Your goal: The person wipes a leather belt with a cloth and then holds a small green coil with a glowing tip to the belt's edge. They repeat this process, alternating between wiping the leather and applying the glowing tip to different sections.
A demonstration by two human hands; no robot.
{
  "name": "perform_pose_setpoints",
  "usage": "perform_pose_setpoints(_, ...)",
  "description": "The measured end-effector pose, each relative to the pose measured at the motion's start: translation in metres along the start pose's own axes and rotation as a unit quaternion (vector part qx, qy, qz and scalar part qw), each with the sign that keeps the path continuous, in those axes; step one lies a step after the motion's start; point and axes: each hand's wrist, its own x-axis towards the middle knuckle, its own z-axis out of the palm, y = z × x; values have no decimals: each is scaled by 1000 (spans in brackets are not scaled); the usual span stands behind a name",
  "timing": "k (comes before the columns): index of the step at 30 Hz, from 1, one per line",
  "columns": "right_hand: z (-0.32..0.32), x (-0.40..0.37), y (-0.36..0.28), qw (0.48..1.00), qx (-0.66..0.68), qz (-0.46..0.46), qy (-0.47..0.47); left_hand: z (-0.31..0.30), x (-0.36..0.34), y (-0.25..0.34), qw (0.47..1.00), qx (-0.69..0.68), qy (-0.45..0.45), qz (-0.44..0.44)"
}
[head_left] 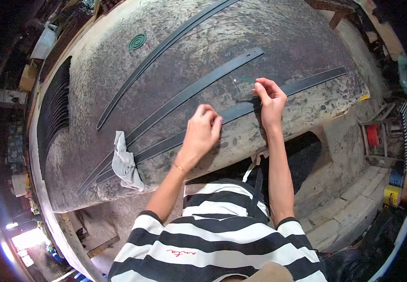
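My right hand (271, 101) is closed in a pinch above the nearest dark leather belt (166, 143). From its fingertips a thin curved green piece of mosquito coil (246, 79) points left, with a bright spot at its tip. Over the same belt, my left hand (203, 129) has its fingers curled together. Fine pale thread (229, 126) shows by its thumb, but what the fingers pinch is hidden. Behind lies a second stitched belt (199, 84) with a slot near its end. A crumpled grey cloth (126, 162) rests across the left parts of these two belts.
Farther back on the worn table (302, 42) lies another dark belt (159, 49), with a green mosquito coil (137, 41) beside it. Several dark strips (55, 101) are lined up at the left edge. A stool (377, 136) stands on the right, off the table.
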Motion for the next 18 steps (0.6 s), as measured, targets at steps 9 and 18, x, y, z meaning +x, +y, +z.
perform_pose_setpoints(9,0,-1,1,1000,-12,1,-6,21,-10,21,995,91,42,5)
perform_pose_setpoints(18,0,-1,5,1000,-10,2,1,20,-14,17,989,115,89,40)
